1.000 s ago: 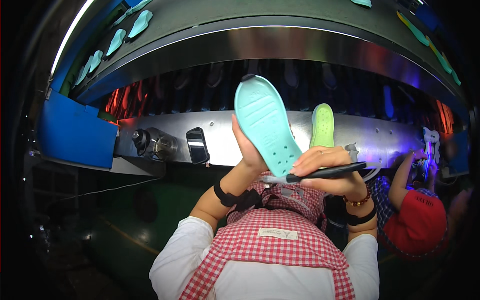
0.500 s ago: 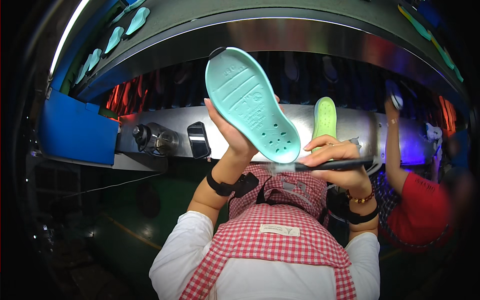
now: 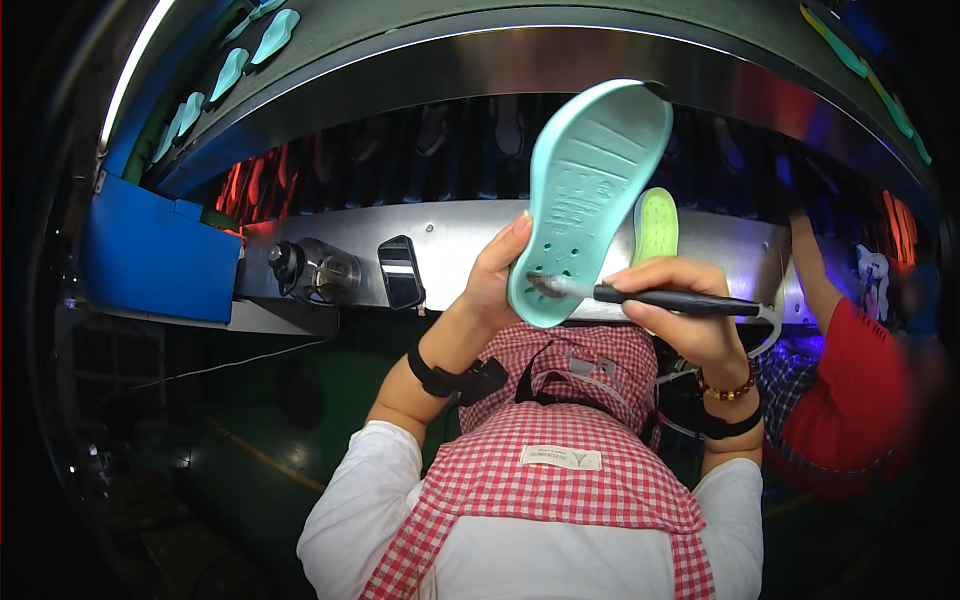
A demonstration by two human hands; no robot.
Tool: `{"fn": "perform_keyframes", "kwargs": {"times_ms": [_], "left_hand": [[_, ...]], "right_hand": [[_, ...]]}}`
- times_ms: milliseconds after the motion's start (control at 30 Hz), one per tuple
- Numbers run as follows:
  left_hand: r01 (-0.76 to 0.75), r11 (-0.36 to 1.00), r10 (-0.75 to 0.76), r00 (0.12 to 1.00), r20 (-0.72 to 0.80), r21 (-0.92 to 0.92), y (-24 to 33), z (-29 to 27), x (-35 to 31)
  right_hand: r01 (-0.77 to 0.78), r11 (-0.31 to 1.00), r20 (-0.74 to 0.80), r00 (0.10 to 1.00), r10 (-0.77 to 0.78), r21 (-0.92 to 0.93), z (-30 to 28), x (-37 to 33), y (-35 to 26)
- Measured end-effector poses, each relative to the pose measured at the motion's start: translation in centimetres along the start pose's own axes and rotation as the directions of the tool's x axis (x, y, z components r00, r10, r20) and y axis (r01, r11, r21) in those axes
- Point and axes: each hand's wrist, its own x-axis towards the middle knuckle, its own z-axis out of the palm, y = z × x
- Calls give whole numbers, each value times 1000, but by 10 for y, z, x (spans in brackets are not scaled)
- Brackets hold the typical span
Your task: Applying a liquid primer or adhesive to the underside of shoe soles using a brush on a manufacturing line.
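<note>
A mint-green shoe sole (image 3: 594, 190) stands tilted above the bench, its dark-tipped wide end up and to the right. My left hand (image 3: 496, 270) is closed on its lower left edge, next to the narrow end with small holes. My right hand (image 3: 690, 305) grips a black-handled brush (image 3: 690, 300) with a thin pale tube at its back end. The brush's pale tip lies against the sole's holed lower part. Behind my right hand, a lime-green sole (image 3: 657, 225) lies on the metal bench; its lower end is hidden.
On the metal bench (image 3: 450, 250) are a phone (image 3: 401, 273) and a clear bottle (image 3: 320, 273) with a dark top. Behind it runs a dark opening with rows of soles. Above, a conveyor belt (image 3: 400, 25) carries more soles. At the right, a co-worker in red (image 3: 850, 380) reaches in.
My left hand has turned the sole, so its dark tip leans right instead of left. The brush tip has moved from the sole's lower edge onto its holed part.
</note>
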Motion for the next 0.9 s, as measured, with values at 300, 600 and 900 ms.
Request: {"fn": "perform_keyframes", "kwargs": {"times_ms": [300, 600, 900], "left_hand": [[493, 840, -500, 866, -32, 225, 40, 31, 10], [514, 706, -532, 839, -114, 487, 58, 30, 5], [399, 803, -344, 917, -201, 443, 72, 33, -10]], "right_hand": [[297, 941, 213, 942, -261, -160, -21, 8, -17], [202, 963, 269, 952, -149, -180, -33, 3, -16], [216, 951, 44, 976, -211, -223, -23, -15, 7]]}}
